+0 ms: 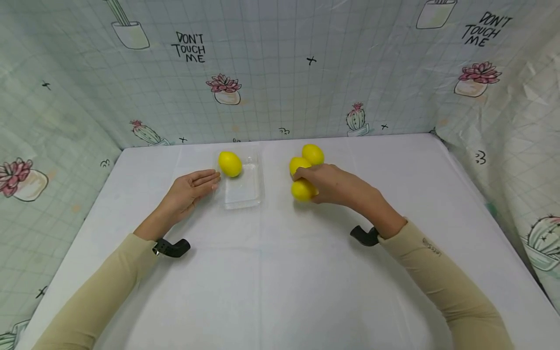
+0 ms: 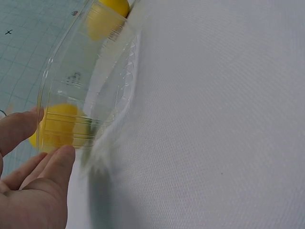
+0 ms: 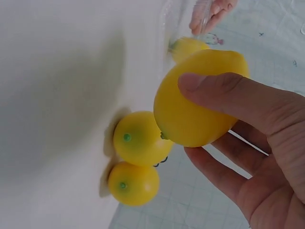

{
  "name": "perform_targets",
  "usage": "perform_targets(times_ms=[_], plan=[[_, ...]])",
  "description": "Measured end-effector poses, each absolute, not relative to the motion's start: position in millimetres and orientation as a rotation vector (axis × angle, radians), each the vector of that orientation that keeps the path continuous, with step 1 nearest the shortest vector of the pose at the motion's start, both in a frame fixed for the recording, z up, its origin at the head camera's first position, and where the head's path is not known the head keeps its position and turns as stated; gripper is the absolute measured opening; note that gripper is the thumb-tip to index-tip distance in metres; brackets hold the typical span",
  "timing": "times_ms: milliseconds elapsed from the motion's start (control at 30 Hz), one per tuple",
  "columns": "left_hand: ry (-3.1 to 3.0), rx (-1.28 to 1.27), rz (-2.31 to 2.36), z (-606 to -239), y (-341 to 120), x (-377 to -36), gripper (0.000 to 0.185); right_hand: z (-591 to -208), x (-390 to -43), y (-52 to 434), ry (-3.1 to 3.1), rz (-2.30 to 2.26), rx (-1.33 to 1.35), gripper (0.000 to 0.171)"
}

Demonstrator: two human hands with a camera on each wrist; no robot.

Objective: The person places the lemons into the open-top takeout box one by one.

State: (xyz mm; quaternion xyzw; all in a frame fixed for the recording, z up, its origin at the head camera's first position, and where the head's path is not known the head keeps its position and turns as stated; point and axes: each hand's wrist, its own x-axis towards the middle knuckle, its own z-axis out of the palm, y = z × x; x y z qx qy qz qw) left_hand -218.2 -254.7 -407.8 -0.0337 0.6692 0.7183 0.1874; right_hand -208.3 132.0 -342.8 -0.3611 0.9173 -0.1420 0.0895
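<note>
My right hand (image 1: 334, 185) grips a yellow lemon (image 3: 193, 121) between thumb and fingers. In the right wrist view this lemon is raised off the white tabletop. Just behind it, two more lemons, one farther back (image 1: 313, 153) and one nearer (image 1: 298, 164), sit side by side. A clear plastic tray (image 1: 243, 193) stands left of them, with a single lemon (image 1: 229, 164) in its back left part. At the tray's left side is my left hand (image 1: 185, 193), fingers fairly straight. The left wrist view has its fingertips (image 2: 66, 155) right at the tray's transparent wall.
A white cloth (image 1: 280, 282) covers the table. Behind it and at both sides hangs a pale gridded sheet (image 1: 280, 73) printed with potted plants and lettering. Each wrist wears a black strap mount, one on the left (image 1: 172, 248) and one on the right (image 1: 365, 236).
</note>
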Motion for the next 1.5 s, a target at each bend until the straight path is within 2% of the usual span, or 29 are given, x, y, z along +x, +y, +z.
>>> perform_targets(times_ms=[467,1500], plan=[[1.867,-0.093,2.035,-406,-254,-216,0.072,-334,-212,112,2.757,-0.428,-1.261,0.058],[1.896,-0.097,2.020,-405,-248,-214,0.069,-315,-242,62,2.738,-0.610,-1.251,0.063]])
